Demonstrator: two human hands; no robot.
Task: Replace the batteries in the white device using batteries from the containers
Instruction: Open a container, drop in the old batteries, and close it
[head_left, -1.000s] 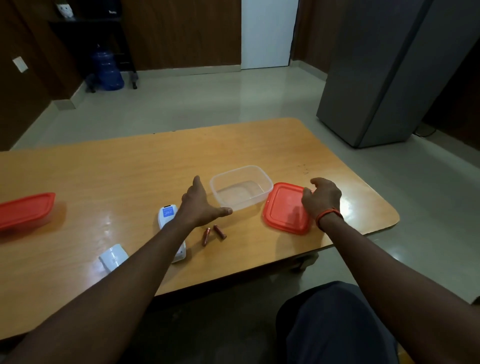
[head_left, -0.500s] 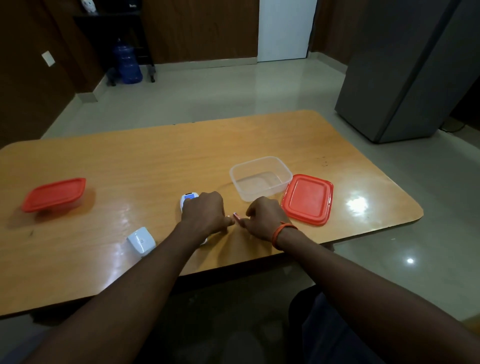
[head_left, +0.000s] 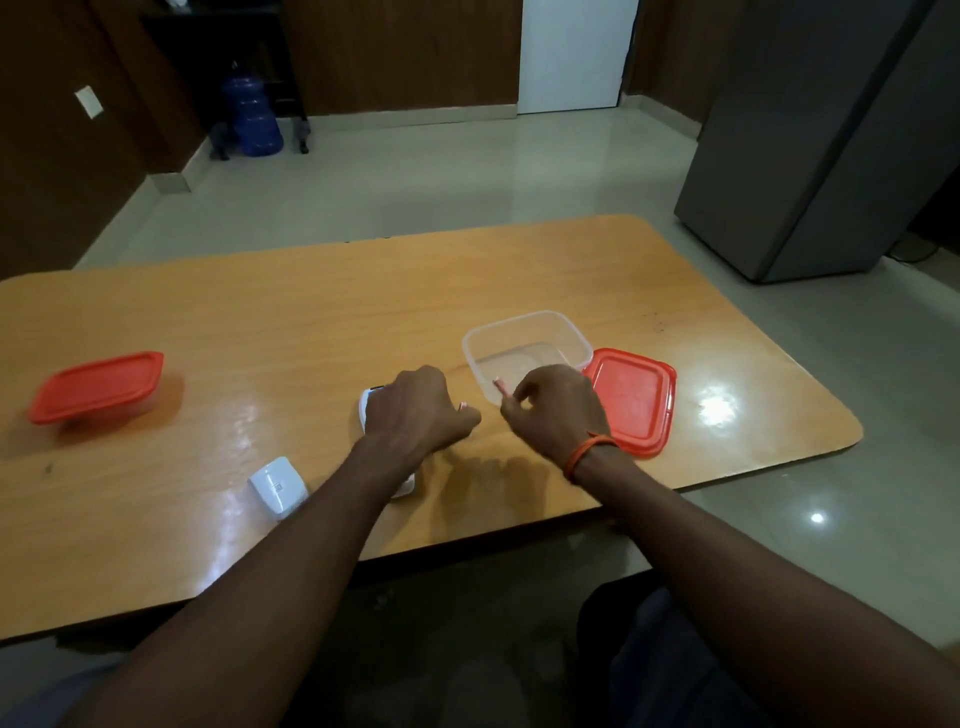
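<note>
Wooden worktop (head_left: 311, 322), tiled floor beyond. Left hand (head_left: 415, 410) curled around one battery (head_left: 463, 406), above the white device (head_left: 370, 410); right hand (head_left: 553, 410) pinching another battery (head_left: 502, 388) near the empty clear container (head_left: 527, 332) — its red lid (head_left: 636, 400) off. Battery cover (head_left: 277, 486) detached nearby. Second container (head_left: 96, 387) closed. Fitting batteries apparently not yet done — judged roughly midway.

wooden table (head_left: 363, 312), clear container (head_left: 527, 343), red lid (head_left: 631, 400)

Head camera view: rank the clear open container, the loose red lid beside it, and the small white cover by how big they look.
1. Clear open container and loose red lid: look alike, so unranked.
2. Small white cover: clearly smallest, though nearer the camera.
</note>
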